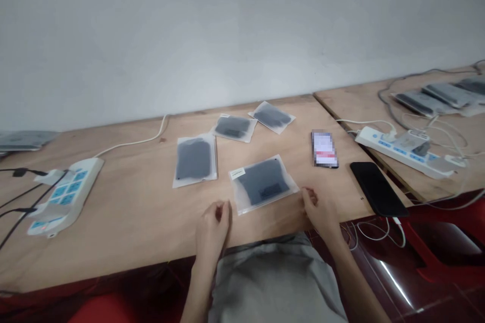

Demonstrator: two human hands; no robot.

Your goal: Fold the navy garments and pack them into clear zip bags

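A frosted plastic zip bag point(264, 184) with a dark flat item inside and a small white label lies on the wooden table in front of me. My left hand point(214, 224) rests on the table by the bag's lower left corner, fingers curled in, nothing visible in them. At the bag's right corner is my right hand point(316, 207), also curled, its thumb close to the corner; whether it touches is hard to tell. Three similar bags lie farther back: one at left point(194, 158), a labelled one in the middle point(234, 127), and one at right point(272, 117).
A lit phone point(324, 149) and a dark phone point(377, 189) lie to the right. Power strips with cables stand at left point(84, 181) and right point(401, 151). More bagged items point(441, 98) sit far right, others point(28, 140) at far left. A wall runs behind.
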